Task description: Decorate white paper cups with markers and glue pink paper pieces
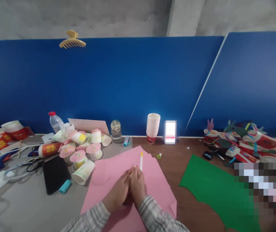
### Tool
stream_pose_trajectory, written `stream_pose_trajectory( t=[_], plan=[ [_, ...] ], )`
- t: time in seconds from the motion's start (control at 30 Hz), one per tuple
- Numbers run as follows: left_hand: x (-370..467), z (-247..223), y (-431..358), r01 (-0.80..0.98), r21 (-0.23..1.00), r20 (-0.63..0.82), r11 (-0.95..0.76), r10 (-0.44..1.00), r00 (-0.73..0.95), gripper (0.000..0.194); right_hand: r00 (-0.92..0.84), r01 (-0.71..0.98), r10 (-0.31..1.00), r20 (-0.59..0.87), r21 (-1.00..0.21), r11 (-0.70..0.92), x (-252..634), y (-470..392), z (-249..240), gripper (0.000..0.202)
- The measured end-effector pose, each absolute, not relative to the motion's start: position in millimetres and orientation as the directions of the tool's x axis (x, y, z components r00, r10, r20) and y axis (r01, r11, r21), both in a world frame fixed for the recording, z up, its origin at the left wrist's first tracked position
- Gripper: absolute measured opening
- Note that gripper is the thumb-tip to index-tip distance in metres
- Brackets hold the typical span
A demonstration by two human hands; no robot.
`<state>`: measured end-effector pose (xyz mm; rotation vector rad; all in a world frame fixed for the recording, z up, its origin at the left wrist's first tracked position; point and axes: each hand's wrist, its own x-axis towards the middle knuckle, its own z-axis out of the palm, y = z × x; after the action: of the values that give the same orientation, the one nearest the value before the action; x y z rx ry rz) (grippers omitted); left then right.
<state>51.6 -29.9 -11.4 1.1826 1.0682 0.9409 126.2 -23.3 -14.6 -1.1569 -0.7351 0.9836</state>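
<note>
While the left hand (118,193) and right hand (138,185) meet above the pink paper (121,164), their fingers curl together; whether they grip anything, I cannot tell. A yellow-ended white marker (141,161) shows against the paper, just beyond the right hand.

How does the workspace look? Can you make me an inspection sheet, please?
Surface: grey tabletop at left, brown tabletop at right.
Things in use: pink paper in the middle; white pen with a yellow end by the right hand.
Clutter: paper cups at both sides; green paper at right.
Hands: left hand and right hand together over the pink paper; anything inside is hidden.
Cables: white cable at far left.
Surroundings: blue partition, concrete wall behind.
</note>
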Motion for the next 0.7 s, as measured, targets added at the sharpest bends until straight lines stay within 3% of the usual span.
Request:
stream_pose_trajectory(
  t=[0.1,0.23,0.4,0.57,0.7],
  plan=[
    [53.2,-15.0,-28.9,0.095,0.994,-0.082,0.063,0.973,0.215,0.031,0.417,-0.26,0.907,-0.056,-0.964,0.06,127.4,-21.7,-14.1,0.034],
    [55.8,-10.8,-34.7,0.073,0.994,-0.094,0.084,0.983,0.159,0.026,0.337,-0.312,0.935,-0.109,-0.95,0.002,131.2,-19.4,-10.0,0.034],
    [51.8,0.6,-45.4,-0.108,0.888,-0.361,0.448,0.822,0.441,0.038,0.14,-0.617,0.956,-0.258,-0.778,-0.119,141.2,-7.1,-7.4,0.039],
    [42.2,8.9,-42.0,-0.344,0.807,-0.296,0.48,0.833,0.468,0.027,0.178,-0.591,0.961,-0.214,-0.804,-0.069,151.7,2.3,-7.7,0.046],
    [36.2,9.9,-32.4,-0.502,0.751,-0.263,0.429,0.891,0.369,0.025,0.226,-0.479,0.969,-0.099,-0.878,0.022,153.8,-2.6,-6.6,0.032]
  ],
)
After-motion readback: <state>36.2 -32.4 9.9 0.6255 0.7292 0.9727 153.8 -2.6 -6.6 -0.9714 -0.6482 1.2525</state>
